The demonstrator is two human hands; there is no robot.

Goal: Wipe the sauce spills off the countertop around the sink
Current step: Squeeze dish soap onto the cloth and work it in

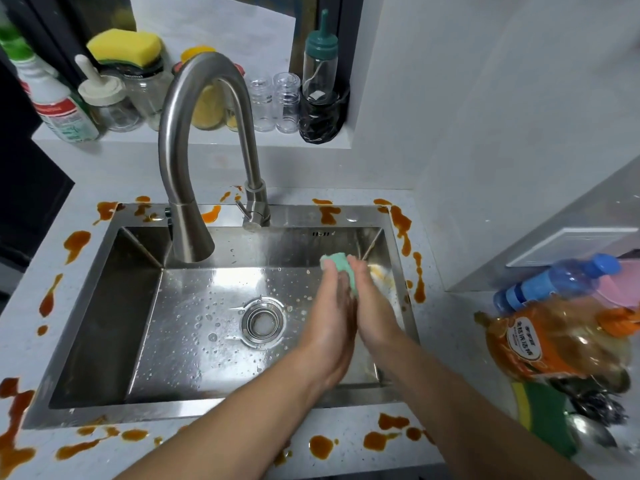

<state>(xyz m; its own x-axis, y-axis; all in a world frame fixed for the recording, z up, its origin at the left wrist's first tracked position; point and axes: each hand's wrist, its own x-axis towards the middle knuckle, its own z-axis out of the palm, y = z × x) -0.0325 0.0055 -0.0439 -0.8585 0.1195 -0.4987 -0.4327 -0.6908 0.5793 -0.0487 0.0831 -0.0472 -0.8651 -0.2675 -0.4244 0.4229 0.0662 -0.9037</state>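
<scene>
Expect narrow sweeping room on near bench [349, 420] strip, spotted with spills [320, 446], front edge close, bottles [554, 337] crowding right. Over sink [104, 306], left hand [332, 306] and right hand [372, 299] pressed palm to palm, squeezing sponge [337, 261]: likely soft, light, wet, slippery; grip across flat faces. Work around tap [207, 133] on rear rim.

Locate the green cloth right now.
Head view: the green cloth is pressed between the left hand and right hand, over the right side of the sink, right of the drain.
</scene>
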